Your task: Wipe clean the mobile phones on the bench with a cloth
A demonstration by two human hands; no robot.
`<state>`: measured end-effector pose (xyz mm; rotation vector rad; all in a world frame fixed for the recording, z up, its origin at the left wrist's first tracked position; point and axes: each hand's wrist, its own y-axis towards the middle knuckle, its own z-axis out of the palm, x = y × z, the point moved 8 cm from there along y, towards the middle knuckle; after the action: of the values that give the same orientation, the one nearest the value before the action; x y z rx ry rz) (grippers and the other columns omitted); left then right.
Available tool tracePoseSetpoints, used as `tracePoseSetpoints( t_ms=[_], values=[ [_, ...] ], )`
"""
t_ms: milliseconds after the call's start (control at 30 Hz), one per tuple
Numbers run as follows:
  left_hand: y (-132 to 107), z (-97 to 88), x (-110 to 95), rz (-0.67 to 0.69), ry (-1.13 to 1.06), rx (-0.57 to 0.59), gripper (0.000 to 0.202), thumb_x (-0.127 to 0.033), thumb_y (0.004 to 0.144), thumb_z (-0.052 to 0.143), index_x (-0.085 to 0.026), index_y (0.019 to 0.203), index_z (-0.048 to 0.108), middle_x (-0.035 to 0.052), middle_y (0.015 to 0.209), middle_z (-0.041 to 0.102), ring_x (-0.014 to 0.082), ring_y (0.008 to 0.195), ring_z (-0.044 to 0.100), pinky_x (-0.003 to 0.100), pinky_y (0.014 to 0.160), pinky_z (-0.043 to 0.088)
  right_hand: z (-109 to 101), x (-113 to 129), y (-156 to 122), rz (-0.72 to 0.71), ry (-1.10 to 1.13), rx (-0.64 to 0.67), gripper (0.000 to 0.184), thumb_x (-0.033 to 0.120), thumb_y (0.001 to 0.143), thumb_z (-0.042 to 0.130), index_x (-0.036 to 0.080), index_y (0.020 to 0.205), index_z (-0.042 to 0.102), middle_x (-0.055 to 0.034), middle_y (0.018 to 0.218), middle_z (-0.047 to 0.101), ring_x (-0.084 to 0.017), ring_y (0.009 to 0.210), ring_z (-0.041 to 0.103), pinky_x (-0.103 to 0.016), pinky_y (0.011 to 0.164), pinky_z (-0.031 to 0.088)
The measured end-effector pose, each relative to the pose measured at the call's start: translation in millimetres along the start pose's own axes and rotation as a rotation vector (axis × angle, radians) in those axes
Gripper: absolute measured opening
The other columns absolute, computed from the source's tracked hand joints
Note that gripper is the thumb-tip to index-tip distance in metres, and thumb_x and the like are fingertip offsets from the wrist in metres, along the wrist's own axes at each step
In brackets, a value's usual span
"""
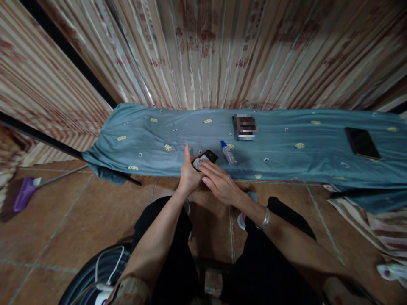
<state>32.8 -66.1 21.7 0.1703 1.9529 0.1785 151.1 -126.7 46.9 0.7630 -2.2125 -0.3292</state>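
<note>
Head view: glossy black slab in hand, pale cloth pressed on top

Held at the near edge of the bench, slightly left of centre: a small, flat, glossy black slab (212, 155), partly covered by a pale grey, soft-looking cloth (199, 161). Gripped by the left hand (190, 175), thumb raised, other fingers mostly hidden. Laid over the cloth, the right hand (221, 183), fingers close together; cannot tell whether pinching or only pressing.

Apparently partway through rubbing, with slab and cloth in contact and neither set down; impossible to judge the amount done or left.

Just to the right, a clear plastic bottle with a blue cap (229, 154), apparently lying down and close enough to get knocked. Farther back, a small dark box with a blurred face (244, 127). Well apart at right, a black phone-like rectangle (362, 142). Beneath all, a narrow bench draped in blue-green printed fabric (187, 127). Behind, striped, red-patterned curtains (203, 55).
</note>
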Motion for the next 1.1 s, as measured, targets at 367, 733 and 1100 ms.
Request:
tracePoseSetpoints(
  t_ms=[367,733,1100],
  values=[
    [4,-3.3,-2,0.009,-0.008,-0.033,0.121,-0.020,0.060,0.083,-0.012,0.159,0.013,0.0132,0.113,0.075,0.0278,0.102,0.074,0.043,0.094,0.057,-24,-50,0,0.143,-0.062,-0.091,0.047,0.036,0.104,0.037,0.021,0.145,0.054,-0.0118,0.150,0.055,-0.026,0.144,0.046,-0.054,0.122,0.036],
    [-1,-2.5,1,0.051,0.007,-0.005,0.123,-0.037,0.063,0.085,-0.013,0.159,0.013,0.0155,0.115,0.074,0.0308,0.100,0.074,0.045,0.090,0.058,-2,-20,5,0.070,-0.009,-0.039,0.048,0.035,0.104,0.038,0.021,0.148,0.051,-0.0117,0.153,0.052,-0.026,0.145,0.044,-0.053,0.122,0.037],
    [-7,5.4,0,0.049,0.062,0.095,0.106,-0.036,0.077,0.066,-0.005,0.160,0.010,0.0078,0.082,0.074,0.0292,0.073,0.073,0.041,0.072,0.059,12,-7,14,-0.010,-0.035,-0.049,0.049,0.034,0.104,0.037,0.011,0.143,0.055,-0.0194,0.148,0.056,-0.028,0.143,0.046,-0.053,0.120,0.039]
  ],
)
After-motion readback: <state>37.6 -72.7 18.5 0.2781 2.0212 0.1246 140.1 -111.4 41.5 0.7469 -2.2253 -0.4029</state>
